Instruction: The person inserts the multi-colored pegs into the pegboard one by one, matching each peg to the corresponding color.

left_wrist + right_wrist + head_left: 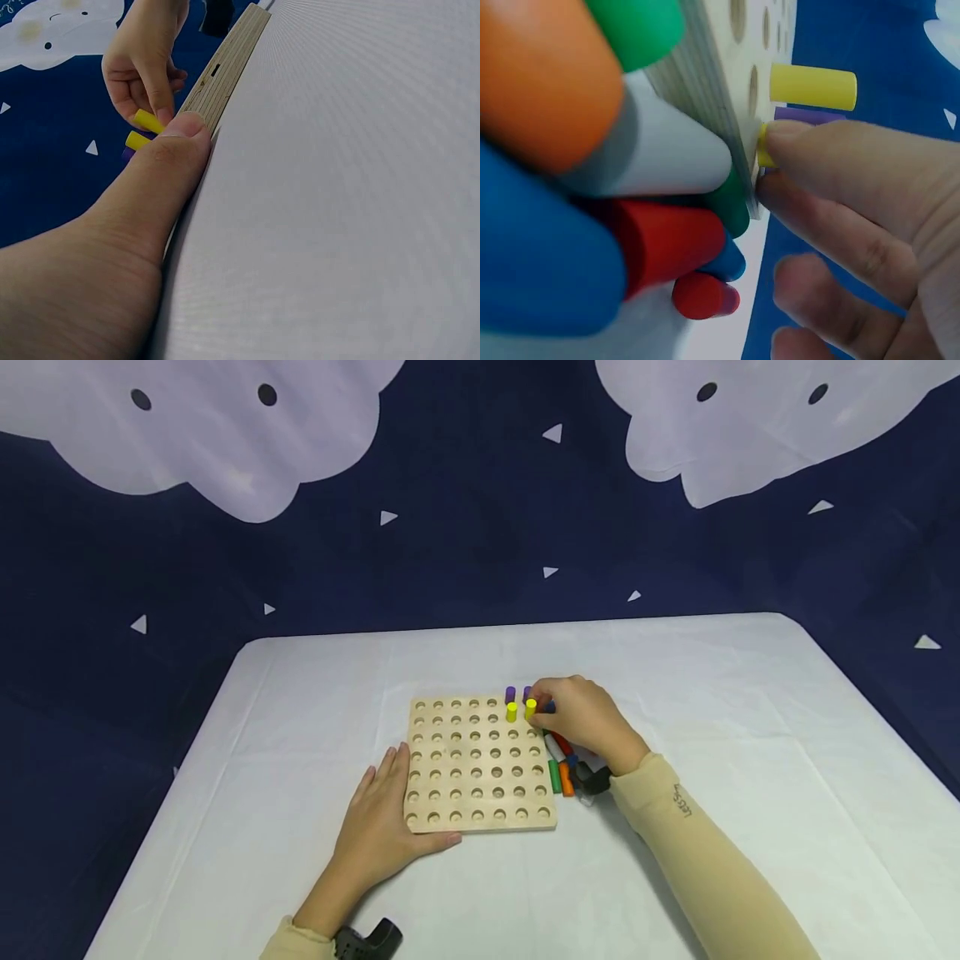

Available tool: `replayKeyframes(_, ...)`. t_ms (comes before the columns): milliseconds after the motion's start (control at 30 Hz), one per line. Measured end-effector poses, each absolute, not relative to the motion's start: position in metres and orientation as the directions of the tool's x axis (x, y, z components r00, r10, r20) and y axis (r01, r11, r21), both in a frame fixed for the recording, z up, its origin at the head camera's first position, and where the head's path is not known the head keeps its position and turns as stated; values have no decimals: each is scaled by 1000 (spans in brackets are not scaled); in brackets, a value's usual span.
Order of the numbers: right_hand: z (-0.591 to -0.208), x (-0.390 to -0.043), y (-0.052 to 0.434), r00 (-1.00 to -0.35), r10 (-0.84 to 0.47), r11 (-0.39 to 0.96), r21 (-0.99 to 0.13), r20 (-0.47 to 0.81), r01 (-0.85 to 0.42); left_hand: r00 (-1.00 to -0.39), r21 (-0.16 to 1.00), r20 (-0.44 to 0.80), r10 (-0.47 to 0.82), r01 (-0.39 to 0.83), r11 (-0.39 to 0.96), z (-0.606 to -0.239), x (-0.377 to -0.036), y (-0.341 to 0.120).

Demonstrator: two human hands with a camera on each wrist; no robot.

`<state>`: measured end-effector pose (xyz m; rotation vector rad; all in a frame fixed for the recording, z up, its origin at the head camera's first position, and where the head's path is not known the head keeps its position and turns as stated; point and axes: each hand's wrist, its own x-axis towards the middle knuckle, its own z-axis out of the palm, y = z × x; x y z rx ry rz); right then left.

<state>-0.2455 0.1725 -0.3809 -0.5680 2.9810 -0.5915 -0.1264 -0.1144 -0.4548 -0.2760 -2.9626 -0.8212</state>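
Head view shows the right hand pinching a yellow peg between its fingers near the far right corner of the board, the left hand straight-fingered at its left edge.

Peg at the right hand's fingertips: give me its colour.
Yellow. The peg shows best in the head view.

White-covered desk; navy backdrop behind and on both sides, printed with pale clouds, dark oval eyes, small white triangles.
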Motion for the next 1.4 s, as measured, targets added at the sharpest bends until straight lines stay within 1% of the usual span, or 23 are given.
replayKeyframes(167, -378, -241, 176, -935, -355, 872, -353, 19, -338, -982, 502, 96, 165, 191, 843, -454, -128, -112)
replayKeyframes(300, -372, -237, 187, -932, -363, 860, -376, 27, -346, -982, 497, 96, 164, 190, 847, -456, -129, -112)
replayKeyframes(400, -365, -234, 201, -932, -362, 848, -417, -8, -326, -982, 496, 97, 163, 189, 848, -455, -128, -113)
replayKeyframes(500, -360, -229, 218, -935, -349, 856, -427, -64, -290, -981, 494, 99, 165, 192, 848, -454, -129, -113)
replayKeyframes(700, -360, -223, 243, -935, -315, 899, -367, -165, -238, -981, 496, 91, 170, 192, 847, -453, -129, -113)
replayKeyframes(833, -367, -221, 246, -924, -308, 914, -339, -224, -222, -981, 499, 87, 171, 191, 845, -454, -130, -113)
replayKeyframes(967, -373, -222, 243, -920, -307, 922, -316, -242, -225, -981, 500, 91, 171, 193, 844, -454, -130, -113)
replayKeyframes(1133, -376, -222, 242, -924, -304, 922, -317, -234, -223, -981, 498, 91, 169, 192, 846, -455, -130, -114)
replayKeyframes(1200, -375, -223, 242, -927, -306, 915, -336, -218, -223, -981, 498, 90, 170, 192, 846, -456, -130, -113)
replayKeyframes(1400, -375, -225, 244, -938, -327, 871, -419, -111, -255, -981, 496, 90, 173, 195, 846, -456, -130, -113)
